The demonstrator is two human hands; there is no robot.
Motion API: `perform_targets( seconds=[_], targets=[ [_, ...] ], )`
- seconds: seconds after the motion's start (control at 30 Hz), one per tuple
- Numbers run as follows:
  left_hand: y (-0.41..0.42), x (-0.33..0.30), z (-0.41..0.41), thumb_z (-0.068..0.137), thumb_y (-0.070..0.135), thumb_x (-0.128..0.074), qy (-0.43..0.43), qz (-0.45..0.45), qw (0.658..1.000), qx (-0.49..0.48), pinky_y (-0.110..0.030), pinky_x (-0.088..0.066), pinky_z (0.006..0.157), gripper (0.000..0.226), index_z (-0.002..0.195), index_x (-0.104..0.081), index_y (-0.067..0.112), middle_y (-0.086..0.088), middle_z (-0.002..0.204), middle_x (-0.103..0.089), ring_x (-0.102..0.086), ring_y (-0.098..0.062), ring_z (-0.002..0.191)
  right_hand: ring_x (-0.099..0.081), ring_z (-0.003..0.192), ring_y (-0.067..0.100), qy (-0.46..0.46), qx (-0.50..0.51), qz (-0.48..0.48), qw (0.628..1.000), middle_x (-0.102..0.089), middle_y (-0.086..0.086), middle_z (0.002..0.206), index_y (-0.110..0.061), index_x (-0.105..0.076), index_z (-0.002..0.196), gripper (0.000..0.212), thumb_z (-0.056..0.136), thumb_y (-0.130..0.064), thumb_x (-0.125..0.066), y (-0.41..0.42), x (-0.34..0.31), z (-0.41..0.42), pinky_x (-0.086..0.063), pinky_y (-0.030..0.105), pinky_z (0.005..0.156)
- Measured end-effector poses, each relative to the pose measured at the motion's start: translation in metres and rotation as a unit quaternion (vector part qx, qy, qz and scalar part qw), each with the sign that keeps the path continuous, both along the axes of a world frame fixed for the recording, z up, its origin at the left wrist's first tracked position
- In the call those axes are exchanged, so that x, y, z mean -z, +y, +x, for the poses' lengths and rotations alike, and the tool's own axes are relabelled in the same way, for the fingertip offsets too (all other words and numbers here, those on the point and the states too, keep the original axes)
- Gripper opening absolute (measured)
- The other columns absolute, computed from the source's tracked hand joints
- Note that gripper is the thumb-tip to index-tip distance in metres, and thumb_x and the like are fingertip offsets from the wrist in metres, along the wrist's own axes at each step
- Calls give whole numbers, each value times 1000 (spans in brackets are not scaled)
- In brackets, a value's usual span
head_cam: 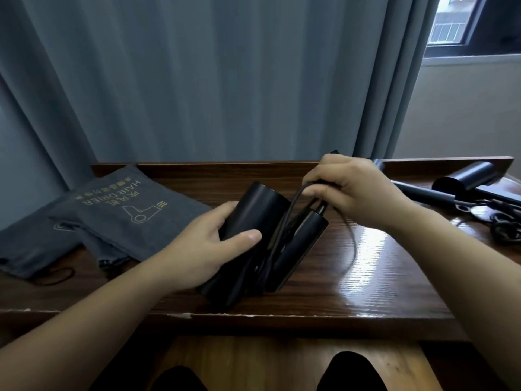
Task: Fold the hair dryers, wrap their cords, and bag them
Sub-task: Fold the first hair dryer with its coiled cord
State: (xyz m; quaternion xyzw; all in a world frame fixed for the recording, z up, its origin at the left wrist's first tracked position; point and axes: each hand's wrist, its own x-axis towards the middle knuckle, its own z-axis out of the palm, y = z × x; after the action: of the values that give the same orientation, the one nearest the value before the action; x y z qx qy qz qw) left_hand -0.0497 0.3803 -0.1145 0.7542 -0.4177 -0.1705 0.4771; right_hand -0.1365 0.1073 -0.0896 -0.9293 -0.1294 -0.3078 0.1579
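A black hair dryer (262,210) is folded, its handle (298,244) lying beside the barrel, just above the wooden table (380,277). My left hand (205,249) grips the barrel from the left, thumb across its front. My right hand (358,187) pinches the black cord (293,204) near the handle's end; the cord loops over the dryer and trails down to the right. Grey drawstring bags (118,210) printed "HAIR DRIER" lie at the left. More unfolded black hair dryers (468,179) lie at the far right.
A tangle of loose cord (504,224) sits by the dryers at the right edge. Blue-grey curtains (197,80) hang behind the table, a window (451,21) at top right. The table's front edge (253,317) is chipped; my knees show below.
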Motion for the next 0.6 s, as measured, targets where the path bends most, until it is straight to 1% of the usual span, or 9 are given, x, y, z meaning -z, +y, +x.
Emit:
perform_targets(
  seconds=[0.1,0.2,0.3,0.37,0.4,0.43,0.5,0.53,0.6],
  targets=[
    [7,-2,4,79,56,-63,24,0,999,25,-21,-53,86,55,127,-61,28,6,116,-70,-68,-10,107,-65,88,12,22,-19,93,995,-64,-10,91,-23,-77,95,21,89,-41,-69,-8,0,6,-49,20,81],
    [10,-5,5,78,46,-64,103,-42,992,52,-24,-55,80,47,119,-68,23,1,110,-72,-70,-15,101,-66,88,6,66,-8,158,985,-68,-12,87,-34,-74,87,3,86,-31,-75,-12,9,14,-49,18,82],
    [10,-9,0,73,40,-75,222,-127,963,86,-35,-58,79,43,111,-72,21,-10,106,-71,-69,-24,94,-66,85,-7,89,31,190,977,-71,-24,83,-41,-68,78,30,92,-15,-71,-14,29,21,-47,12,78],
    [5,-13,-5,66,47,-84,269,-165,947,65,-49,-56,85,60,115,-71,15,-20,111,-70,-68,-33,97,-62,80,-16,109,64,172,977,-64,-41,77,-40,-64,70,34,95,-18,-66,-12,48,23,-44,10,74],
    [2,-17,-7,66,47,-83,285,-183,940,35,-49,-57,83,59,113,-72,12,-21,111,-70,-69,-34,95,-62,81,-14,118,78,155,978,-62,-43,78,-38,-66,74,26,98,-27,-63,-8,57,23,-44,15,76],
    [-1,-20,-7,69,45,-79,300,-206,931,0,-45,-59,79,53,109,-74,12,-19,108,-72,-71,-32,91,-64,85,-7,127,89,138,978,-65,-38,81,-36,-68,85,17,99,-37,-58,-4,64,23,-45,22,78],
    [-8,-27,-5,76,44,-70,325,-255,909,-58,-39,-61,75,49,113,-73,12,-16,109,-73,-72,-28,92,-68,97,13,135,97,88,982,-71,-21,95,-32,-69,102,27,100,-48,-48,9,76,19,-48,29,82],
    [-12,-30,-4,81,45,-67,324,-274,902,-78,-39,-60,78,52,119,-70,10,-16,113,-73,-72,-28,96,-67,98,18,139,95,63,984,-69,-15,95,-29,-69,102,30,102,-48,-46,16,81,16,-47,30,80],
    [-19,-33,-2,89,46,-63,311,-306,894,-106,-41,-58,85,49,123,-67,10,-14,116,-73,-72,-28,103,-65,90,23,144,81,23,986,-60,-12,84,-29,-60,88,27,104,-45,-45,27,89,10,-40,29,73]
  ],
)
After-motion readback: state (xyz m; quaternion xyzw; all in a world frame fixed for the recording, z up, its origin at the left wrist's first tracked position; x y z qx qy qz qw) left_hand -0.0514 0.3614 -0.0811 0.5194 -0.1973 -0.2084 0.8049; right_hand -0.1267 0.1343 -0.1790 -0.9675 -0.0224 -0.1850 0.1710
